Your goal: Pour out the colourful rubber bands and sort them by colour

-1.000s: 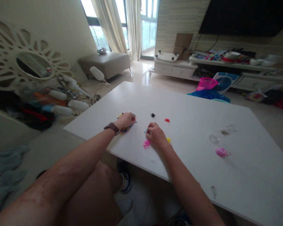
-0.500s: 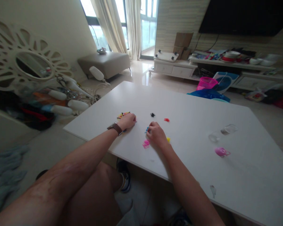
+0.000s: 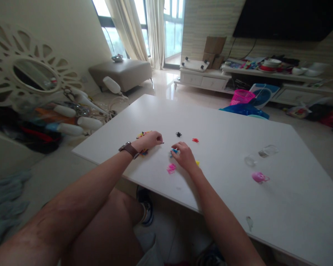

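Note:
On the white table my left hand, with a brown watch on the wrist, is closed and pinches something thin and dark at its fingertips. It lies over a small pile of coloured bits. My right hand rests on the table with its fingers on a small blue piece. A pink piece lies just left of that wrist and a yellow one just right. Beyond the hands sit a small black piece and a red one.
A pink blob and two clear pieces lie to the right on the table. Clutter with white bottles is on the floor at left. A pink basket and a blue thing stand behind the table.
My left hand has lifted off the coloured pile and shifted slightly right, now pinching a thin dark item. My right hand stays on the blue piece, moving only slightly.

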`<state>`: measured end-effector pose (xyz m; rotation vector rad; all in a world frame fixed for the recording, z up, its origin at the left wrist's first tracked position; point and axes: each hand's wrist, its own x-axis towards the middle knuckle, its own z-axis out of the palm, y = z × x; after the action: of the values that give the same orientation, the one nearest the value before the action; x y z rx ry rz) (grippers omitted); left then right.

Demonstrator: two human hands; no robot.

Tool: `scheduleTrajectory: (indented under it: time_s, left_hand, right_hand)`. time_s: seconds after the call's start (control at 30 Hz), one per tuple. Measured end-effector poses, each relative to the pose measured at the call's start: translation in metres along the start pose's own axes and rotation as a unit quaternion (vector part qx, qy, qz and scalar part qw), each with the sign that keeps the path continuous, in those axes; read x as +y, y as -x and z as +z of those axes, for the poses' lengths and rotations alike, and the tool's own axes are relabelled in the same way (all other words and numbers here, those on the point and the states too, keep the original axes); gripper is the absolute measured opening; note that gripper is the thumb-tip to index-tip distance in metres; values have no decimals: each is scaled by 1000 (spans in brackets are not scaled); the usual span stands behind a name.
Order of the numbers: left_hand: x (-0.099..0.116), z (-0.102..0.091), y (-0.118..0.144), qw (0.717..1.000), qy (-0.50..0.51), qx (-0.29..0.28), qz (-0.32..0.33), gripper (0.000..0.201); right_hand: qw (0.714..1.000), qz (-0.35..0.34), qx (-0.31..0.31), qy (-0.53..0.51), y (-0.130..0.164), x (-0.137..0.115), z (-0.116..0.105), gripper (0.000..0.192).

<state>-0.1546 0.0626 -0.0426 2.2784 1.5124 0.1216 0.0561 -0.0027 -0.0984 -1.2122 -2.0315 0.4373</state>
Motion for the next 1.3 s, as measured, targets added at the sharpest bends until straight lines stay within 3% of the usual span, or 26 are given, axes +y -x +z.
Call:
scheduleTrajectory:
  time_s: [0.2, 0.5, 0.67, 0.8, 0.97, 1.07, 1.3]
  left_hand:
    - [18, -2, 7, 988, 99, -47, 111, 19]
    - [25, -1, 9, 980, 135, -63, 133, 21]
    - [28, -6, 13, 985, 120, -22, 118, 17]
    - [26, -6, 13, 987, 114, -33, 112, 18]
    - [24, -5, 12, 985, 121, -39, 116, 18]
    - [24, -4, 12, 985, 124, -35, 111, 22]
    - [23, -1, 12, 980, 160, -41, 110, 24]
  right_hand:
    - [995, 18, 10, -98, -1, -1, 1, 8]
    - [989, 51, 6, -137, -2, -5, -8, 12]
    - [983, 51, -96, -147, 1, 0, -23, 10]
    - [962, 56, -206, -168, 4, 7, -29, 8]
    - [945, 53, -274, -170, 6, 11, -29, 8]
    - [954, 50, -246, -165, 5, 10, -31, 8]
    - [986, 30, -90, -139, 0, 4, -30, 5]
